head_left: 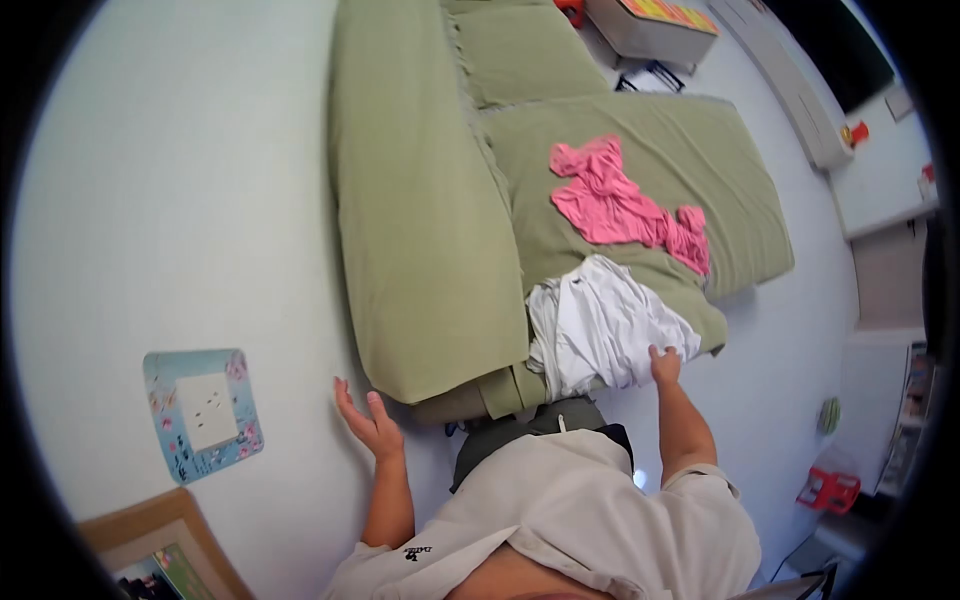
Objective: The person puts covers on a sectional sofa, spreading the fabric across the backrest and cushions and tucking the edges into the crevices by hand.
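Note:
A crumpled white garment (600, 325) lies on the near end of a green-covered sofa (430, 220). At its lower right edge, my right hand (665, 364) pinches the white cloth between thumb and fingers. My left hand (370, 420) is raised off to the left, beside the sofa's near corner, with its fingers apart and nothing in it. Farther back on the seat, a pink garment (625, 205) is spread in loose folds, close to the white one but behind it.
A wall socket (208, 410) with a blue floral surround and a wooden frame (160, 535) are at left. A low cabinet (655, 35) stands beyond the sofa. At right are a red basket (830, 490), a green striped object (829, 415) and shelves (905, 420).

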Available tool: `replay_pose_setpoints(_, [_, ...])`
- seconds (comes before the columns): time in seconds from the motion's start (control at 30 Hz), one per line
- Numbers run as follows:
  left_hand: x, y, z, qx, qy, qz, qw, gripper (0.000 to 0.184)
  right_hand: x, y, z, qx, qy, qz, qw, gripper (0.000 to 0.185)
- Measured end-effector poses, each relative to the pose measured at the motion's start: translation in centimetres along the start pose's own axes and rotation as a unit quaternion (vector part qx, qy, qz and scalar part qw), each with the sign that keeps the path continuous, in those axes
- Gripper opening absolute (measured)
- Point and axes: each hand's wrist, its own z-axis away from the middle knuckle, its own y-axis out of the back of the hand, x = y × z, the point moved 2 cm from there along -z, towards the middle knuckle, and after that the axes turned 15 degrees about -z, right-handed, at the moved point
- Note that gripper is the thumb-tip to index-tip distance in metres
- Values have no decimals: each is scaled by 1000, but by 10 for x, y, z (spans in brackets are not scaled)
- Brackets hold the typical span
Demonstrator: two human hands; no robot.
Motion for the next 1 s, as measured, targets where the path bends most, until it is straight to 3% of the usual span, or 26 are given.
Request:
replay_pose_setpoints(0.07, [57, 8, -6, 7, -145, -86, 986, 73, 35, 14, -14, 23, -19, -6, 1000, 69])
replay_pose_setpoints(0.2, [134, -27, -6, -107, -126, -202, 965, 100, 44, 53, -47, 75, -52, 67, 994, 76])
replay_pose_setpoints(0.3, [156, -62, 1, -91, -133, -396, 904, 100, 58, 67, -100, 105, -127, 90, 982, 77])
replay_pose_setpoints(0.4, [170, -87, 14, -105, -160, -484, 854, 98, 50, 72, -150, 98, 14, 121, 988, 68])
replay_pose_setpoints(0.47, [177, -100, 16, -95, -159, -535, 825, 95, 28, 45, -169, 65, 215, 25, 974, 59])
replay_pose_setpoints(0.5, [179, -103, 17, -90, -158, -559, 809, 93, 7, 20, -170, 6, 238, -48, 970, 53])
replay_pose_setpoints(0.57, [182, -106, 16, -94, -146, -550, 817, 92, -34, -51, -157, -169, 106, -229, 953, 43])
replay_pose_setpoints(0.67, [170, -109, 8, -93, -125, -513, 844, 91, -134, -137, -100, -386, 123, -351, 844, 46])
replay_pose_setpoints(0.77, [166, -112, 6, -92, -127, -535, 830, 92, -197, -239, -52, -426, 68, -404, 806, 59])
replay_pose_setpoints(0.8, [166, -114, 8, -93, -132, -553, 817, 93, -208, -262, -36, -417, 38, -393, 819, 59])
replay_pose_setpoints(0.87, [161, -115, 5, -107, -134, -565, 807, 94, -228, -286, -10, -401, -23, -363, 841, 57])
replay_pose_setpoints(0.97, [151, -112, 3, -115, -149, -569, 801, 96, -227, -295, -1, -451, -17, -258, 854, 52])
replay_pose_setpoints(1.0, [149, -113, 2, -115, -157, -565, 802, 96, -221, -292, -3, -434, -4, -292, 852, 46])
